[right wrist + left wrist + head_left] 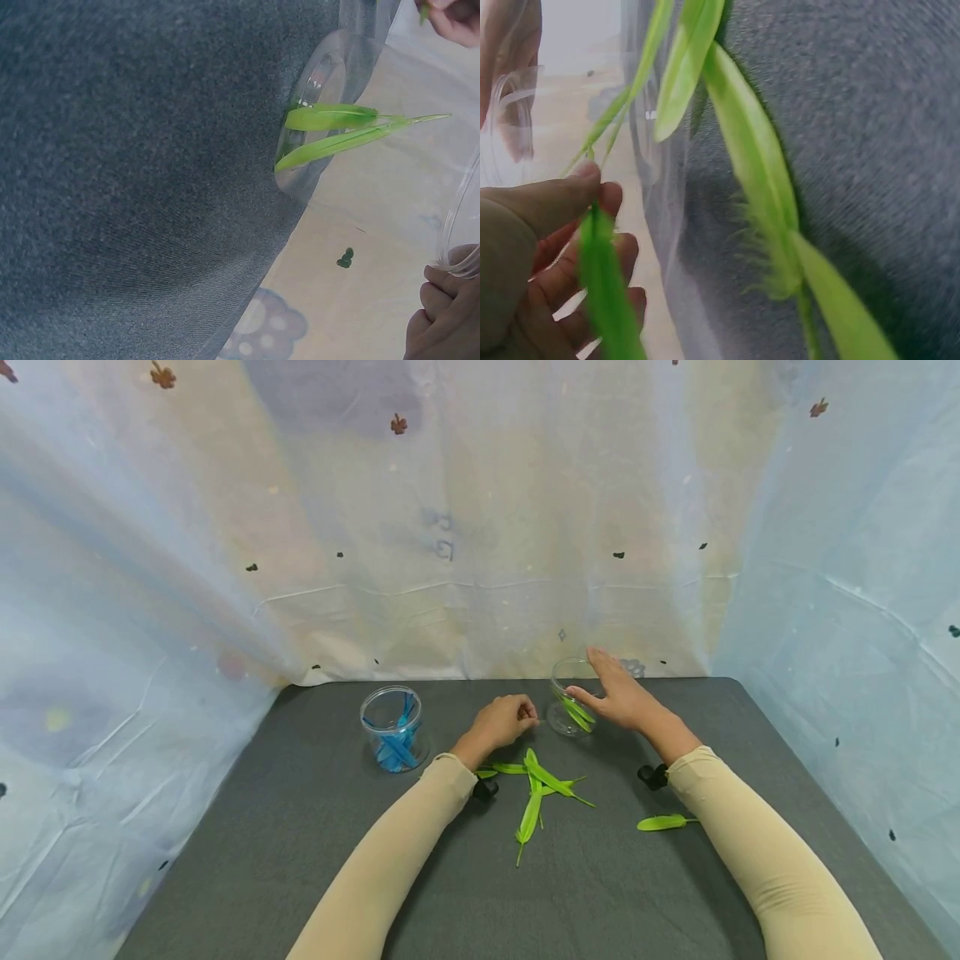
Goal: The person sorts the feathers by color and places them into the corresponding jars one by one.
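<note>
My left hand is just left of a clear jar. Its thumb and forefinger pinch the thin quill of a green feather, whose vane hangs down past the fingers in the left wrist view. My right hand grips the jar from its right side near the rim, with knuckles showing there in the right wrist view. Inside the jar, two green feathers lean with their quills toward the mouth. Several loose green feathers lie crossed on the dark table in front of my left hand.
A second clear jar with blue feathers stands on the table to the left. One single green feather lies beside my right forearm. A pale patterned curtain hangs behind the grey tabletop and along both sides.
</note>
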Demonstrator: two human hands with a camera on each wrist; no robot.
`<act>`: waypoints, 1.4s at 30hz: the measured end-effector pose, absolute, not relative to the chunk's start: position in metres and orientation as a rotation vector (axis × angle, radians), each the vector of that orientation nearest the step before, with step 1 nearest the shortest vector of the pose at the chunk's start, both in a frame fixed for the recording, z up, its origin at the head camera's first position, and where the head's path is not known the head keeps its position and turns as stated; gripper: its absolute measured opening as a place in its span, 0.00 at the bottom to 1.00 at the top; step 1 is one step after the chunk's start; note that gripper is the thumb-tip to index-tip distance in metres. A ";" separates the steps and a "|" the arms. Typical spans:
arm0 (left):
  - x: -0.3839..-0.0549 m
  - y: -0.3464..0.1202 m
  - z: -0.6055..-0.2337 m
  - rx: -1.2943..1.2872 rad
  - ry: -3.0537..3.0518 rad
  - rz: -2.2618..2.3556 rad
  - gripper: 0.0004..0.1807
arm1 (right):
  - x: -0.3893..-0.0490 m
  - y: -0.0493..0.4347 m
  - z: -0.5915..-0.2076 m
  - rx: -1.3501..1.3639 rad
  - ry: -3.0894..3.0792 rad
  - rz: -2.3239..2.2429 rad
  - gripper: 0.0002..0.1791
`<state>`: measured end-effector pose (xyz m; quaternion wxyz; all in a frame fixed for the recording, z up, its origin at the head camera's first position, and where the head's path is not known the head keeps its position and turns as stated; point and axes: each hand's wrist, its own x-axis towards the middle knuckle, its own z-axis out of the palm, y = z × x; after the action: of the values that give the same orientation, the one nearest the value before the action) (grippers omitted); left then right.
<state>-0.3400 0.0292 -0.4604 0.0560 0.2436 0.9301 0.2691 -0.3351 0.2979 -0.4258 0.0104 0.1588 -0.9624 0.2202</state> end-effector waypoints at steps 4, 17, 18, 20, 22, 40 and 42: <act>-0.342 0.028 -0.457 0.768 2.833 0.870 0.10 | -0.335 0.298 -0.426 0.497 -3.007 0.690 0.58; -0.345 0.020 -0.440 0.755 2.926 0.945 0.09 | -0.336 0.299 -0.427 0.499 -3.000 0.706 0.59; -0.345 0.019 -0.437 0.755 2.931 0.962 0.09 | -0.336 0.299 -0.427 0.501 -3.000 0.709 0.59; -0.346 0.017 -0.433 0.755 2.943 0.993 0.09 | -0.336 0.299 -0.426 0.502 -3.001 0.709 0.59; -0.346 0.015 -0.430 0.755 2.955 1.017 0.10 | -0.336 0.299 -0.426 0.503 -3.002 0.710 0.59; -0.351 -0.002 -0.406 0.715 3.010 1.294 0.09 | -0.336 0.298 -0.425 0.516 -3.002 0.699 0.59; -0.350 -0.003 -0.405 0.716 3.008 1.315 0.10 | -0.335 0.299 -0.425 0.517 -3.001 0.700 0.58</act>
<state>-0.3503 -0.0032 -0.4046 -0.1092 0.2117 0.8899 0.3890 -0.3353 0.2987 -0.4246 0.0085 0.1656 -0.9603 0.2241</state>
